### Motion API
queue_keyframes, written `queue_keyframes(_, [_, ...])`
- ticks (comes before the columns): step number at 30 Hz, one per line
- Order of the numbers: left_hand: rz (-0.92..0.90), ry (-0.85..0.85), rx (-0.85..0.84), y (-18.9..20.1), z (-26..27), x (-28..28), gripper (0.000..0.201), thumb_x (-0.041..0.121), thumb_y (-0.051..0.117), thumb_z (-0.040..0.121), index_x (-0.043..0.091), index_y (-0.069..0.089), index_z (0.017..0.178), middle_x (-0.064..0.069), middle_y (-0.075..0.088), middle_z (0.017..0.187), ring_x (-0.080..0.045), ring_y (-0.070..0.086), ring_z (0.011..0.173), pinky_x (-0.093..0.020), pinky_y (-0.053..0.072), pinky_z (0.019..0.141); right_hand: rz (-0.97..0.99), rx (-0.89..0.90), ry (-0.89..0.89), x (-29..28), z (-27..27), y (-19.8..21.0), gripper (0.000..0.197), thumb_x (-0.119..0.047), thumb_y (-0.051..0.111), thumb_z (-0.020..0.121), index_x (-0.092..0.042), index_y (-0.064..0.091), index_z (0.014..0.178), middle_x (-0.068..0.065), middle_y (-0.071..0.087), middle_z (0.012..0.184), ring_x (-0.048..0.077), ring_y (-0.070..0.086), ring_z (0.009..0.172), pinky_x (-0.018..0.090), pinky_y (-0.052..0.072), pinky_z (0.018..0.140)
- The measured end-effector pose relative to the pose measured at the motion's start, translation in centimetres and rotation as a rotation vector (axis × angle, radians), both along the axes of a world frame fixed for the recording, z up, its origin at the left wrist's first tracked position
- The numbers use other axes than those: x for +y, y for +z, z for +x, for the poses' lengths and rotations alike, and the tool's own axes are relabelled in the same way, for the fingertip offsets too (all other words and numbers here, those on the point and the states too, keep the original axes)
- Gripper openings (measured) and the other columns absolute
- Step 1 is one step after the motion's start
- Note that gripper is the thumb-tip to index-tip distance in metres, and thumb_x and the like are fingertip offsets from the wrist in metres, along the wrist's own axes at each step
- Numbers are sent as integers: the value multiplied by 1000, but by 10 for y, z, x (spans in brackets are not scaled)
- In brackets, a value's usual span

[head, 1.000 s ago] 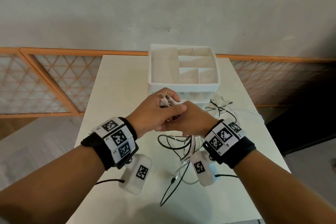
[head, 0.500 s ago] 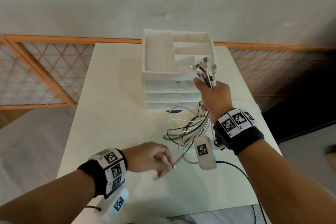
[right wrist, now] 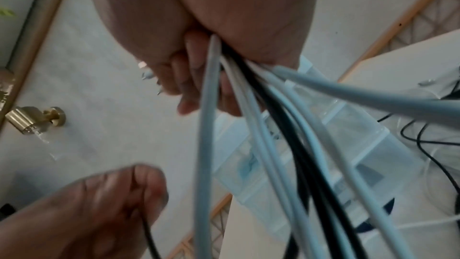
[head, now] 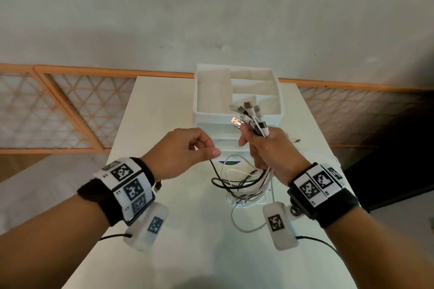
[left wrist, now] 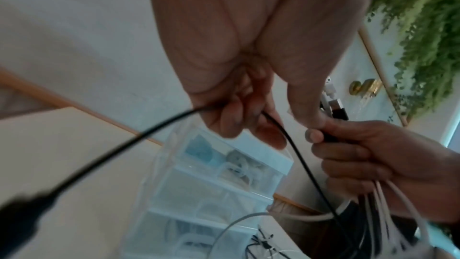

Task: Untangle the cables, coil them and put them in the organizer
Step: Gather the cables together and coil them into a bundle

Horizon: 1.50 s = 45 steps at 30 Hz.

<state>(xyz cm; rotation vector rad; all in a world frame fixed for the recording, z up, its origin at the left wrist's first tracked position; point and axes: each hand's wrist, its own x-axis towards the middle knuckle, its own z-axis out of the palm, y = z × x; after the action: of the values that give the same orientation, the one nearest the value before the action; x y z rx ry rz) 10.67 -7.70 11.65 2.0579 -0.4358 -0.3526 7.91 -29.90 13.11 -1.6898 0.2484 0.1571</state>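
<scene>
gripping a bundle of cables (head: pixel 252 122) at frame centre, the right hand (head: pixel 270 150) is clenched around them, plugs fanned upward before the organizer (head: pixel 199 91). the left hand (head: pixel 180 150) pinches one black cable (left wrist: pixel 296 151). loose ends trail onto the table (head: pixel 164 105) below.

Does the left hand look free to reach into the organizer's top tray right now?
Probably not yet: the left hand pinches a black cable. The organizer is open-topped, with nothing blocking the way.
</scene>
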Motion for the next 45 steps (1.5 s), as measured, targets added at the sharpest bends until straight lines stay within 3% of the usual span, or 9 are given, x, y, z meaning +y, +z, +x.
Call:
queue_keyframes(6, [386,-462,111,9,-12,7,16,39,66,92,30,78,97,18,66,63,4,57,64,-12,43,65,275,-232,-390,-14,30,17,16,-15,59,99,-15,50,86,-6,38,51,12,34,43,30,32,49])
queue_keyframes(12, [190,-324,-224,48,-10,-37,15,33,70,89,21,78,88,12,69,68,1,58,58,-11,39,58,67,-155,-13,26,18,18,21,-22,52,104,-5,51,116,3,65,66,23,62,57,35,50,56])
queue_keyframes(16, [237,-236,-249,54,5,-28,22,38,83,75,27,65,68,15,60,58,1,52,54,-12,36,54,-7,-44,184,32,0,11,14,-23,52,103,-12,58,97,1,47,53,15,39,39,23,35,42])
queue_keyframes(22, [386,-185,-112,32,21,28,37,64,50,85,35,72,91,9,67,80,-9,57,71,-23,43,68,-87,55,131,-2,-2,-1,17,-24,56,102,-23,54,85,-3,34,51,14,27,43,28,24,46])
queue_keyframes(28, [504,-323,-248,39,13,-4,26,36,47,102,27,68,115,3,56,86,-11,54,84,-22,41,76,-46,115,335,18,-6,5,14,-25,51,102,-12,56,96,10,49,54,17,38,37,21,30,36])
queue_keyframes(31, [374,-216,-288,40,13,-16,4,27,56,98,26,57,102,11,60,85,-8,58,78,-16,41,67,-22,43,342,29,-4,7,27,-41,57,98,-16,54,89,5,48,50,21,39,41,21,33,38])
queue_keyframes(37, [-266,185,188,39,19,-5,43,2,61,90,21,48,127,-7,60,112,-20,63,78,-34,53,73,-81,10,349,22,-3,-3,24,-8,64,96,-14,45,82,1,36,52,16,33,42,27,35,46])
queue_keyframes(41, [-604,287,565,34,18,-9,50,44,56,94,6,52,126,-17,64,103,-30,66,90,-45,55,87,-176,-63,411,25,-3,-3,23,-11,66,95,-17,48,83,-11,43,51,9,40,39,23,38,43])
queue_keyframes(45, [-505,165,505,36,7,-26,64,65,47,78,14,60,115,-11,74,109,-26,68,108,-41,49,103,-297,-122,517,36,-1,1,16,-19,67,95,-21,59,109,-6,54,51,13,50,38,26,47,45])
